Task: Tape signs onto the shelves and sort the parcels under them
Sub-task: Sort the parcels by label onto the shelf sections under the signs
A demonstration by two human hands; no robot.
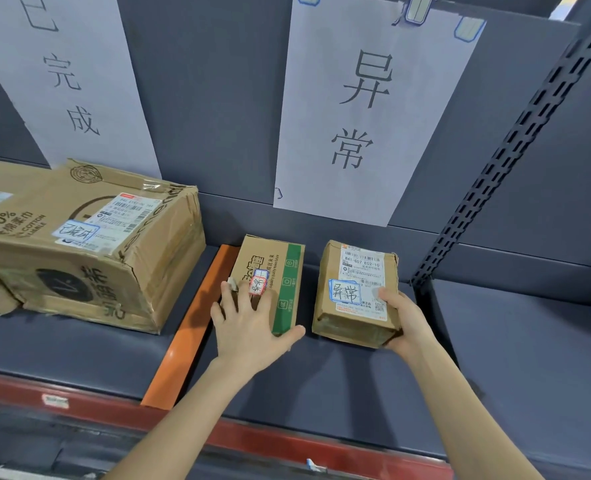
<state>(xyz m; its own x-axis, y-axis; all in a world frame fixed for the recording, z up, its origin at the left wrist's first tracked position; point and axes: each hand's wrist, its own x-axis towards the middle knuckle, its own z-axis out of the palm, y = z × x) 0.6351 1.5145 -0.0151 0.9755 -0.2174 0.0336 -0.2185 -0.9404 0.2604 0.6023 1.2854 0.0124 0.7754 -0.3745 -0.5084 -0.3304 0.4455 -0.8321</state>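
A slotted black upright (515,140) and orange divider (183,341) stand against the dark grey back panel (218,98).

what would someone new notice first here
The white right sign hangs at upper right. Beneath it the left hand rests on a green-striped box and the right hand grips a brown parcel beside it. A large dented carton lies under the left sign.
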